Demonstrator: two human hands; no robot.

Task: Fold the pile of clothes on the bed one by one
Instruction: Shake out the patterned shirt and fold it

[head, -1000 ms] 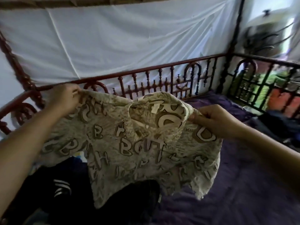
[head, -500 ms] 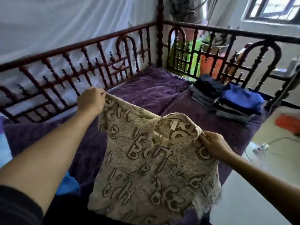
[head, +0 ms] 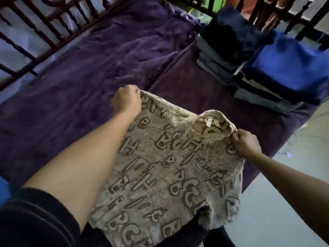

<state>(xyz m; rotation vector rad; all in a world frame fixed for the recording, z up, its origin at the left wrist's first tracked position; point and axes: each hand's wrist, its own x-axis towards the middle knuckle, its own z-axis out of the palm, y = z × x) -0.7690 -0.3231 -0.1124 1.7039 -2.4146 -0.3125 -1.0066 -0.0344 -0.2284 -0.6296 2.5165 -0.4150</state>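
we start with the bed point(head: 110, 56), its purple blanket rumpled toward the railing and lying flatter on the near right side, where bare cloth shows just beyond the shirt. at the far right corner stand two stacks of folded clothes point(head: 263, 68), one topped with a dark garment, the other with a bright blue one; both are well apart from our hands.

the beige shirt with brown letter print point(head: 169, 166) is the garment in hand. we hold it by its top edge, collar end away from us, hem hanging down toward our body, so its long axis runs from the far bed surface back to us. whether its lower part already touches the bed or still hangs free we cannot tell.

our left hand point(head: 125, 101) is closed in a fist on the left shoulder corner, reached further out over the bed. our right hand point(head: 246, 144) pinches the fabric just beside the collar point(head: 210, 127), nearer to us and closer to the bed's edge. the held edge therefore slants, left end far, right end near.

we judge the coming move is to lay the shirt flat on the clear patch ahead; for that the right hand would need to go forward to square the top edge with the left.
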